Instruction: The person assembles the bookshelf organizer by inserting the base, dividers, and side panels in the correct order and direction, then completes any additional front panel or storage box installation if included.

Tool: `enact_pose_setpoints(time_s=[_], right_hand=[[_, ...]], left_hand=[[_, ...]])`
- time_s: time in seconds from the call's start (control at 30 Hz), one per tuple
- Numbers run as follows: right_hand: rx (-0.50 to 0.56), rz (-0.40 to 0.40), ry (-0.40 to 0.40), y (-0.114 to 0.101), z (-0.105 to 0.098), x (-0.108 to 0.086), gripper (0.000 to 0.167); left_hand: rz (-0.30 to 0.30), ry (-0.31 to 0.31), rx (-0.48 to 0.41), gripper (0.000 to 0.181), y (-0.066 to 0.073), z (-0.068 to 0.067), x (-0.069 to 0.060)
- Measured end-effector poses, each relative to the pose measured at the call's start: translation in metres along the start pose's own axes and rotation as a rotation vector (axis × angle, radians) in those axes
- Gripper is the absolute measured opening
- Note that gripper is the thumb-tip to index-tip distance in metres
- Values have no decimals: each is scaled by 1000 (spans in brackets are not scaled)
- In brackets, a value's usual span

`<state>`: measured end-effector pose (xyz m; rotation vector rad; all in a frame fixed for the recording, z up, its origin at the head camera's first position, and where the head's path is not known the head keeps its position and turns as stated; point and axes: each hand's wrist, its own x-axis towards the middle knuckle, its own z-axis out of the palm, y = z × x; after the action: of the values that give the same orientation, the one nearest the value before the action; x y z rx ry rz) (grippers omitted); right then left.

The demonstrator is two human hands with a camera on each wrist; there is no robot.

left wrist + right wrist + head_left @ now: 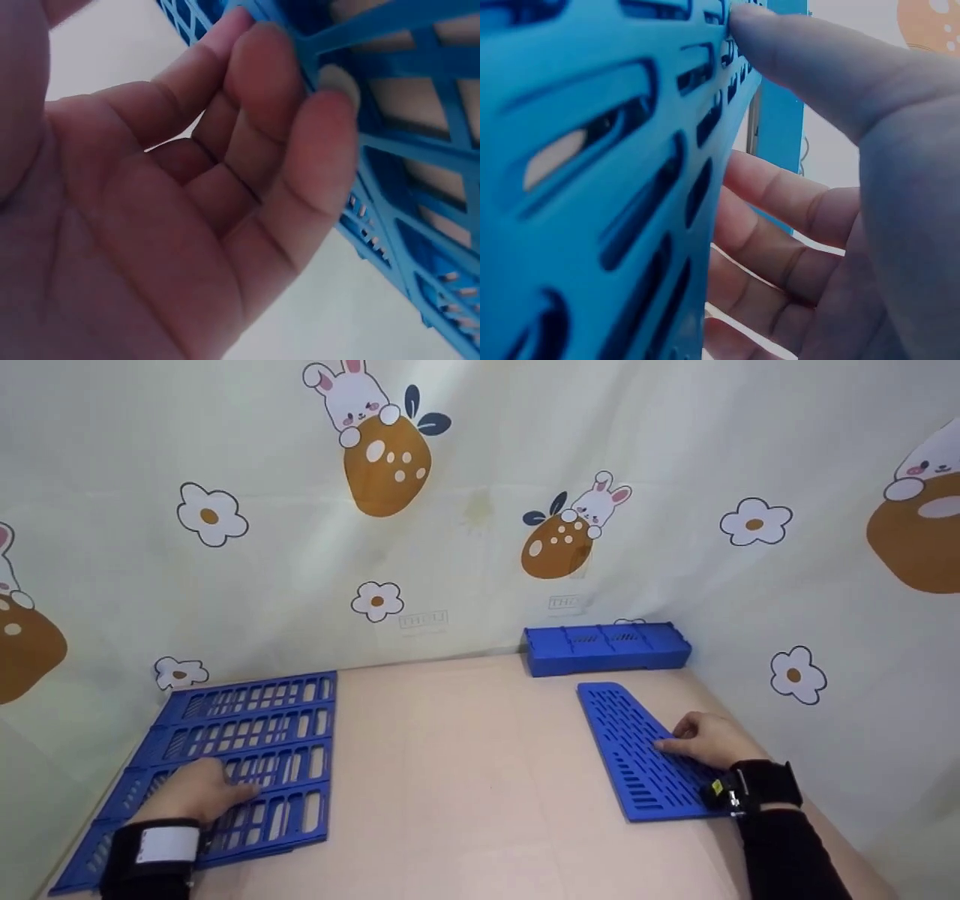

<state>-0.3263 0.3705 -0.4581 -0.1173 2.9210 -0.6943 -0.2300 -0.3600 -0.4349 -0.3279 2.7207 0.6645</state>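
Note:
A large blue plastic panel (304,750), hinged in several strips with rectangular cut-outs, lies on the left of the table in the head view. Over its lower strips is my left hand (191,791); in the left wrist view the curled fingers (322,150) grip a bar of the panel (420,139). On the right, my right hand (709,739) pinches the slanted edge of a blue slotted side plate (622,735). The right wrist view has the thumb (802,52) on the face of the plate (577,187) and the other fingers behind it.
A long blue plastic piece (607,652) with raised ribs stands at the back right, close to the wall. Pale cloth (465,547) printed with rabbits and flowers encloses the back and sides. The table surface (450,780) is light beige.

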Motion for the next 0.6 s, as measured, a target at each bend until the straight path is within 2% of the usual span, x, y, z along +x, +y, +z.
enact_pose_setpoints(time_s=[0.13, 0.3, 0.4, 0.5, 0.6], right_hand=[[6, 0, 0, -1, -2, -2, 57], [2, -12, -2, -1, -3, -5, 55], [-11, -23, -10, -3, -5, -7, 56], [-32, -12, -24, -6, -8, -8, 61], [-52, 21, -43, -9, -11, -10, 66]], left_hand=[[41, 4, -12, 48, 5, 2, -1], [127, 17, -10, 48, 32, 13, -6], [246, 29, -41, 45, 55, 29, -10], [383, 9, -77, 39, 77, 50, -11], [475, -30, -85, 27, 97, 67, -15]])
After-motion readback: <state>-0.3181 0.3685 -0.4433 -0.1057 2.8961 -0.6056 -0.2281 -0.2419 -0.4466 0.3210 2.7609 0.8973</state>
